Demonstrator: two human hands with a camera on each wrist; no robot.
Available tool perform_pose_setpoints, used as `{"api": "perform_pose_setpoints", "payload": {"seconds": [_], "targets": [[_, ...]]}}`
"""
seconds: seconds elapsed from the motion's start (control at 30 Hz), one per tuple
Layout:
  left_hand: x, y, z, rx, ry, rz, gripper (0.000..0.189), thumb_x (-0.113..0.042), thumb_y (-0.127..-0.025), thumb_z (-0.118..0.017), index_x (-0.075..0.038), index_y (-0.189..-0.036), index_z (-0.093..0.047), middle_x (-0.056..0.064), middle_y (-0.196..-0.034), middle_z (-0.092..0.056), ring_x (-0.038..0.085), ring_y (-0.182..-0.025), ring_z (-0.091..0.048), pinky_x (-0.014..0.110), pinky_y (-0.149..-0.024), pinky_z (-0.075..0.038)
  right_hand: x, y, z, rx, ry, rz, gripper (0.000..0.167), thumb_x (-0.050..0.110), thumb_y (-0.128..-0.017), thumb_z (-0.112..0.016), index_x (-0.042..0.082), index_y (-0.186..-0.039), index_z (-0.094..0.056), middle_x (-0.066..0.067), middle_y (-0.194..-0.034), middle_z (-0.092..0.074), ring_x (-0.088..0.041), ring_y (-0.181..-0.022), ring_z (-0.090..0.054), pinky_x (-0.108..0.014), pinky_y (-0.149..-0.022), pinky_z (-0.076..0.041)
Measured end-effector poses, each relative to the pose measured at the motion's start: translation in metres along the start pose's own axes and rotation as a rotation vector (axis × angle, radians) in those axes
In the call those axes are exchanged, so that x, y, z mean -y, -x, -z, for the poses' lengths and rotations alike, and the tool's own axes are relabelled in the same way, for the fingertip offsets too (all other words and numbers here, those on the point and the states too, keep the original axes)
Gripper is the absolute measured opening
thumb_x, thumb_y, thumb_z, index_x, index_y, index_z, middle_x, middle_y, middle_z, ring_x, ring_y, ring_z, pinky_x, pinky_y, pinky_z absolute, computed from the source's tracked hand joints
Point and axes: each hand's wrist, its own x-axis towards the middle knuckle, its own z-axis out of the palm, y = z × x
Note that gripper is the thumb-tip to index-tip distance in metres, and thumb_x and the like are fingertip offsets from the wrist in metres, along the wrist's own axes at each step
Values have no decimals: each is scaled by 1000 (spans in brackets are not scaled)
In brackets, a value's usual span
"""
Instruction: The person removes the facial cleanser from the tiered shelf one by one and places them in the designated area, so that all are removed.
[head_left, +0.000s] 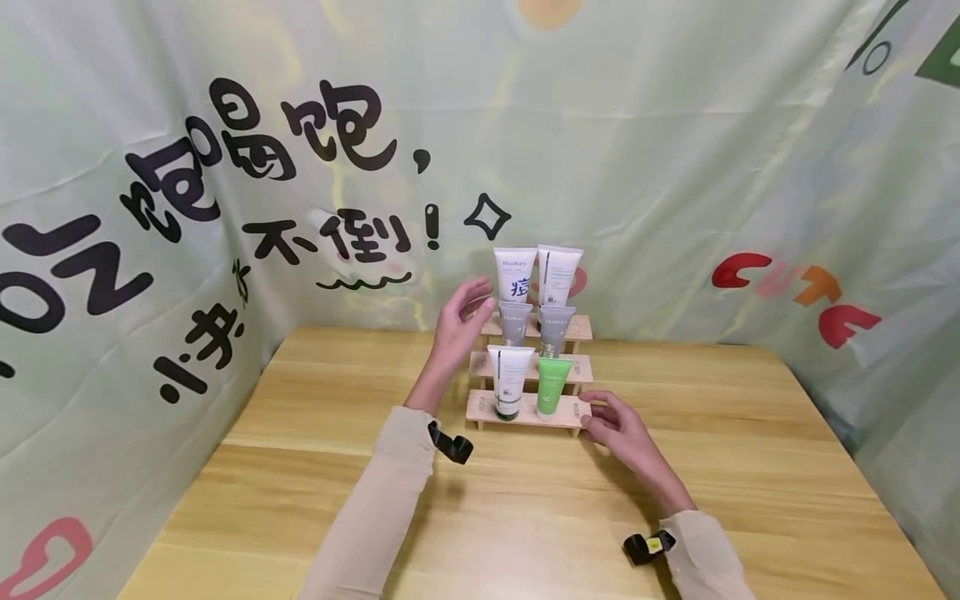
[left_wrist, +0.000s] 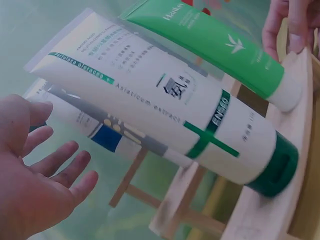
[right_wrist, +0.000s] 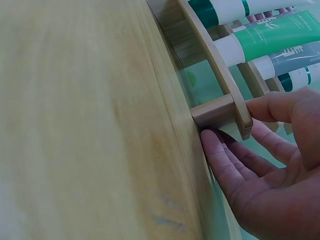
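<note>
**Six tubes on a three-tier stand, a hand at each side**

Wooden stand [head_left: 481,405] set at the middle of the table's back edge; table [head_left: 720,467] of pale, streaked wood. Three shelves, two tubes to each, every tube upright on its cap end.

Front shelf: white tube [head_left: 512,377] with a dark green cap toward the left end, green tube [head_left: 553,385] with a white cap toward the right. Middle shelf: left grey tube [head_left: 513,322], right grey tube [head_left: 557,327]. Top shelf: blue-lettered tube [head_left: 514,268] at left, green-lettered tube [head_left: 557,273] at right, both white.

Left hand [head_left: 459,323]: raised at the stand's left side, just beside the blue-lettered tube. Fingers apart and relaxed, nothing held. Cannot tell whether a fingertip brushes the tube.

Right hand [head_left: 621,427]: low, bent fingers and thumb gripping the right end of the front shelf, by its leg.

Beige sleeves [head_left: 386,492] on both arms. Behind the table, a printed cloth [head_left: 637,183] with black writing [head_left: 341,125].
</note>
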Motion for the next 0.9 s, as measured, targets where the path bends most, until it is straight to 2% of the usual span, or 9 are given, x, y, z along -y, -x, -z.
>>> {"api": "perform_pose_setpoints", "payload": {"seconds": [0.17,0.3,0.53,0.77,0.9], "targets": [[-4,-9,-4,-13,34,50,44,-17,-102,-65,-11,-144,-56,12,-140,-60,26,-127,-58,42,-106,-49,-2,1,-1,4,1,-5,42,7,-103,-61,0,-143,-49,-33,-138,-54,-36,-118,-62,-33,-90,-58],[-9,-19,-6,-23,65,92,42,-18,-101,-67,-11,-142,-58,10,-137,-63,26,-124,-61,47,-103,-51,-2,-1,0,0,3,-15,41,8,-103,-61,1,-142,-50,-31,-138,-54,-34,-117,-63,-32,-89,-58],[-13,-29,-14,-4,41,118,43,-10,-98,-70,-8,-140,-59,14,-136,-63,27,-125,-60,33,-105,-49,-2,-2,2,12,-10,2,42,8,-103,-60,-1,-143,-48,-33,-138,-53,-35,-117,-63,-34,-90,-58],[-13,-31,-19,-16,-10,162,45,-5,-96,-71,-7,-139,-59,16,-137,-63,30,-125,-61,35,-107,-48,-3,-2,1,5,-5,-10,41,9,-103,-61,1,-142,-50,-31,-137,-55,-31,-114,-64,-33,-88,-59],[-11,-32,-20,-35,-6,166,43,-1,-95,-70,-7,-137,-61,16,-135,-64,29,-123,-62,35,-106,-49,-4,-3,1,1,-4,-1,41,7,-103,-61,0,-142,-51,-32,-136,-55,-29,-113,-65,-34,-88,-59]]}}
